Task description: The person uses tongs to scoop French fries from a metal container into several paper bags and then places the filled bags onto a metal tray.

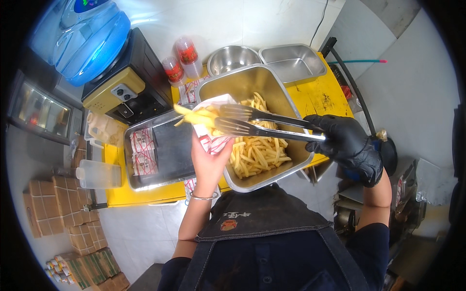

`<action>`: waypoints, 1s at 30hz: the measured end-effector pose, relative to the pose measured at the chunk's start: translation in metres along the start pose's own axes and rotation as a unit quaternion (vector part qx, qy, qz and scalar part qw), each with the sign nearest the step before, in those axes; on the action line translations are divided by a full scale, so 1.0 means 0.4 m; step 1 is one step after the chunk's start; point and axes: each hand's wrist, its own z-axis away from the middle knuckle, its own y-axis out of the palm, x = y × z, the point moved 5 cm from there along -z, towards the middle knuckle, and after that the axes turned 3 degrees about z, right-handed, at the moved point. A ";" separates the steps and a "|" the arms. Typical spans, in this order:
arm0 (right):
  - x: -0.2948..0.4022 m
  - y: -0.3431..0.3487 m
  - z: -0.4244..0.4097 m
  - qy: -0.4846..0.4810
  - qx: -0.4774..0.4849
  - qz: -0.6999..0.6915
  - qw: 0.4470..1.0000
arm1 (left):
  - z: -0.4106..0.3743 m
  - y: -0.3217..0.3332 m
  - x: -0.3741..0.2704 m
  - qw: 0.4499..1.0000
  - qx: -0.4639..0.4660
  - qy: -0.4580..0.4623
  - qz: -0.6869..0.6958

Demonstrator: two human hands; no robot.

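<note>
My bare left hand (210, 160) holds a red-and-white paper bag (214, 142) with its mouth open. French fries (198, 118) stick out of the bag's top, to the left. In a black glove, my right hand (342, 143) grips metal food tongs with dark handles (280, 127). The forked tips of the tongs lie at the bag's mouth, against the fries; whether they pinch any is unclear. Beneath both hands sits a deep stainless-steel pan (300, 171) with a heap of loose fries (258, 154). Left of it, a shallow metal tray (174, 160) carries two packed paper bags (143, 152).
A water dispenser (120, 83) with a blue bottle stands at the back left. Stacked plastic cups (187, 54), a round steel bowl (233, 58) and a rectangular steel pan (293, 62) line the back of the yellow table (320, 98). Plastic jugs (100, 174) rest at the left edge.
</note>
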 end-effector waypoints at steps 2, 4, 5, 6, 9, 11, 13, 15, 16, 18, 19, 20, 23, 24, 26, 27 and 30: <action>0.000 -0.026 0.013 0.022 -0.004 0.021 1.000 | -0.007 -0.003 0.009 0.999 0.028 0.001 -0.047; -0.013 -0.046 0.031 0.010 -0.045 0.032 0.998 | -0.016 0.011 0.005 0.996 0.047 0.002 -0.072; -0.017 -0.055 0.039 0.004 -0.066 0.039 0.997 | -0.019 0.019 0.004 0.995 0.063 -0.003 -0.076; -0.022 -0.062 0.045 0.049 -0.051 0.042 0.997 | -0.022 0.027 0.005 0.993 0.080 -0.009 -0.081; -0.008 -0.073 0.029 0.029 -0.055 0.003 0.998 | -0.020 0.054 -0.007 0.988 0.119 -0.025 -0.091; -0.009 -0.069 0.017 0.035 -0.042 0.007 0.998 | -0.014 0.066 0.000 0.985 0.140 -0.014 -0.097; -0.019 -0.060 0.012 0.043 -0.043 0.003 0.998 | -0.011 0.080 0.000 0.980 0.168 -0.016 -0.107; -0.034 -0.053 0.002 0.031 -0.046 0.004 0.998 | -0.007 0.091 -0.006 0.976 0.185 -0.028 -0.114; -0.040 -0.051 -0.003 0.026 -0.046 0.006 0.999 | -0.006 0.094 0.006 0.976 0.189 -0.029 -0.106; -0.050 -0.045 -0.019 0.029 -0.024 -0.004 0.999 | -0.001 0.103 0.010 0.974 0.208 -0.031 -0.090; -0.053 -0.042 -0.025 0.030 -0.013 -0.009 0.999 | 0.002 0.105 0.011 0.973 0.215 -0.032 -0.083; -0.056 -0.041 -0.027 0.032 -0.013 -0.031 0.999 | 0.003 0.104 0.008 0.973 0.212 -0.036 -0.088; -0.058 -0.049 -0.024 0.034 -0.037 -0.080 0.996 | 0.003 0.100 0.017 0.975 0.206 -0.063 -0.050; -0.052 -0.056 -0.015 0.029 -0.061 -0.087 0.994 | 0.002 0.095 0.042 0.975 0.205 -0.081 -0.003; -0.032 -0.074 -0.006 0.029 -0.093 -0.129 0.987 | 0.001 0.088 0.062 0.969 0.210 -0.107 0.077; -0.040 -0.075 -0.001 0.021 -0.109 -0.149 0.983 | -0.003 0.089 0.061 0.963 0.218 -0.115 0.110; -0.079 -0.082 0.018 0.015 -0.138 -0.193 0.971 | -0.005 0.080 0.057 0.956 0.203 -0.117 0.174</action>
